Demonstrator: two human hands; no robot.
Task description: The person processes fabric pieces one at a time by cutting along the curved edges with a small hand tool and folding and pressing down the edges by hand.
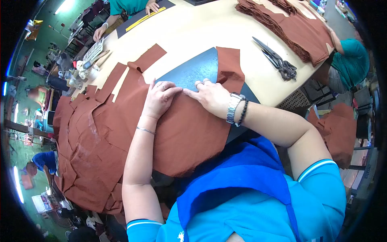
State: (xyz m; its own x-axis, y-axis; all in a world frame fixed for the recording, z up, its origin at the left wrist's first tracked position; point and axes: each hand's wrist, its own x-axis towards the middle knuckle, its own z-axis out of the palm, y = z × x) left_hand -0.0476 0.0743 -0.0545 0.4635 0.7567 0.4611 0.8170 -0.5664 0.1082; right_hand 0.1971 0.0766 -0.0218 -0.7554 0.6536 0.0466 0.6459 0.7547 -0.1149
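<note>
Reddish-brown fabric [193,137] lies in front of me, its upper edge across a dark, shiny sheet [193,68]. At that edge my left hand [158,99] is closed, thumb and fingers pinching the cloth. Close beside it, my right hand [213,99] rests palm down where fabric and sheet meet. Its fingers are apart, with one pointing to the left hand's fingertips. A brown flap [230,66] of cloth covers the sheet's right end. The undersides of both hands are hidden.
Black-handled scissors [276,60] lie on the pale table [225,26] at right. Layered brown pieces [88,141] spread left, and a stack [290,30] sits at far right. A brush [96,58] lies near a cup. Co-workers' hands [151,7] are at a yellow ruler [145,19].
</note>
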